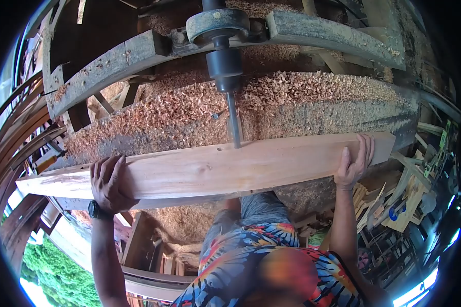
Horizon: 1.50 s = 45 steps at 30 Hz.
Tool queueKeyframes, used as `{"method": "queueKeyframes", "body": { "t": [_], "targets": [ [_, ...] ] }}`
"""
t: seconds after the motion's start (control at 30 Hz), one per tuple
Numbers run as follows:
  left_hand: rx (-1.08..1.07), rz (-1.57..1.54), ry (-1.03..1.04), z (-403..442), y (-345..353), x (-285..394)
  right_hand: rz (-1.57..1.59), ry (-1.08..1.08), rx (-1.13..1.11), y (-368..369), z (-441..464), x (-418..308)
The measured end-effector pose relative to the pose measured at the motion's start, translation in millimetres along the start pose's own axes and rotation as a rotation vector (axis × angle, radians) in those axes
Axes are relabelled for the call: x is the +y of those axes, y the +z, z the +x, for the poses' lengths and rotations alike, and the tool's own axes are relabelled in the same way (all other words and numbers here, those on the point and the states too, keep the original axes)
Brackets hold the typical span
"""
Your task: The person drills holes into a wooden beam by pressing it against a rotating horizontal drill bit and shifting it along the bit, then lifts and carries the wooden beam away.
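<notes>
A long pale wooden plank [200, 171] lies across the view, its two ends in my hands. Near the left end, my left hand [109, 184] is closed over the plank, with a dark watch on the wrist. Toward the other end, my right hand [354, 161] grips the plank with its fingers over the top. A drill bit [233, 120] in a dark chuck [224, 66] points toward me and meets the plank's far edge near the middle. Beside the bit, a small dark hole [220, 149] shows in that edge. How deep the bit sits is hard to make out.
Wood shavings [312, 89] cover the bench behind the plank. Above it runs a curved timber frame [338, 38] carrying the spindle's round bearing housing [217, 24]. Wood offcuts [410, 189] are piled at the right; long curved strips [18, 120] stand at the left.
</notes>
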<state>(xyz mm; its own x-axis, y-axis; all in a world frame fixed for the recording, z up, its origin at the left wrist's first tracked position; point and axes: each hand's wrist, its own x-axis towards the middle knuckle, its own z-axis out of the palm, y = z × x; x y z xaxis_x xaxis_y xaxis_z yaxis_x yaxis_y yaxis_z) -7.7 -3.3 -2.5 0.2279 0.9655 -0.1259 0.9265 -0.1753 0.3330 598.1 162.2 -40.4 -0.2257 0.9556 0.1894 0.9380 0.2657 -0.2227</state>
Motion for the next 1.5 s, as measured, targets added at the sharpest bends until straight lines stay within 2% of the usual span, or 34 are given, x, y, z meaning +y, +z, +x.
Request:
{"method": "queueKeyframes", "body": {
  "t": [0.83,1.5],
  "targets": [
    [0.038,-0.011,0.019,9,-6,1,0.015,-0.009,0.075,11,6,9],
    [0.052,-0.013,-0.008,26,-14,-6,0.005,-0.024,0.128,21,46,5]
  ]
}}
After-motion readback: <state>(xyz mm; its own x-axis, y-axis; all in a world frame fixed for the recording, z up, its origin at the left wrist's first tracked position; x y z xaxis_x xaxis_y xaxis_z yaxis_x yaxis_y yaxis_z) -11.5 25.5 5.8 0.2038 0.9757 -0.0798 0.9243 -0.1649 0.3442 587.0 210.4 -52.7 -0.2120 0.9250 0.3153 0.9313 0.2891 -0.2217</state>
